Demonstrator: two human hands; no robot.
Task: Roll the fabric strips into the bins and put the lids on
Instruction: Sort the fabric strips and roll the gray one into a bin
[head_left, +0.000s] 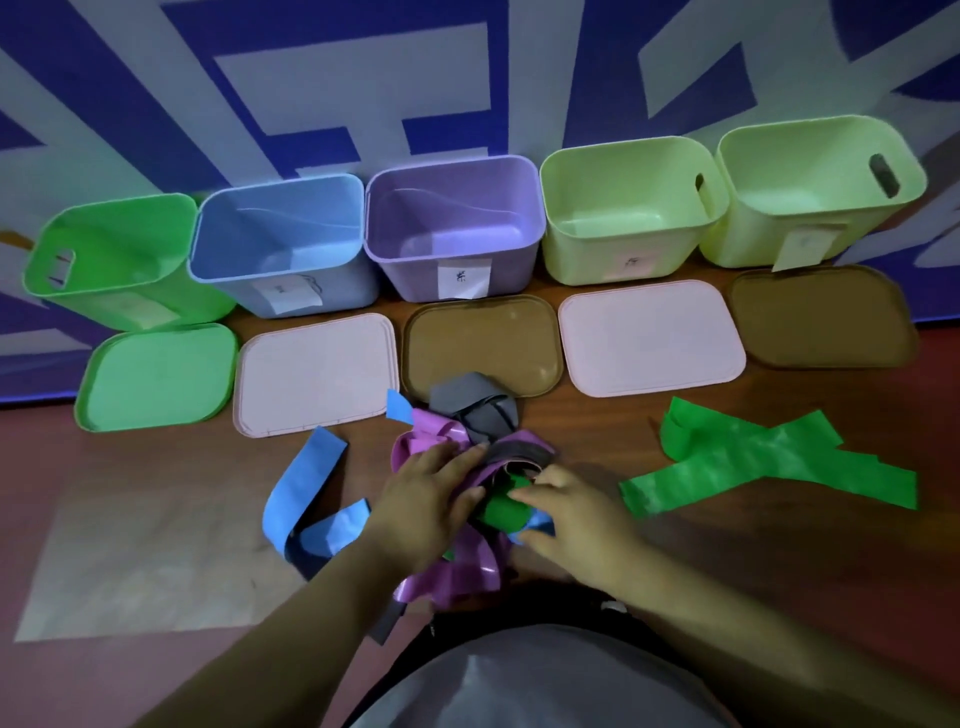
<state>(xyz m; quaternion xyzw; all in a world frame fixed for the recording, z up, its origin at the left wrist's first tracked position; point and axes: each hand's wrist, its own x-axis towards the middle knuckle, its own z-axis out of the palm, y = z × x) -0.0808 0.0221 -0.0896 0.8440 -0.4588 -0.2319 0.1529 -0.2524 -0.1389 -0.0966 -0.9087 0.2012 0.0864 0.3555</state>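
Reaching hands: we have both hands on the tangled heap of strips (483, 457), close in front of our body.
Left hand (426, 499): the fingers are fairly straight and we lay them flat on the purple strip (470, 569); they grip nothing.
Right hand (569, 512): the fingers are curled and we pinch the green roll (501, 512), which lies between the two hands.
Gray strip (470, 405): crumpled just beyond the fingertips of the left hand, and it overlaps the near edge of the brown lid (483, 338).
Blue strip (306, 483): loose on the table (171, 467), to the left of the left hand.
Flat green strips (769, 462): crossed over each other, well to the right of the right hand.
Lids: five lie in a row beyond the hands, off the bins: green lid (156, 376), left pink lid (317, 371), the brown lid, right pink lid (652, 335) and far brown lid (821, 317).
Bins: five stand open behind the lids: green bin (119, 291), blue bin (291, 291), purple bin (410, 270), pale green bin (597, 260) and far pale green bin (753, 228). We see no strips in them.
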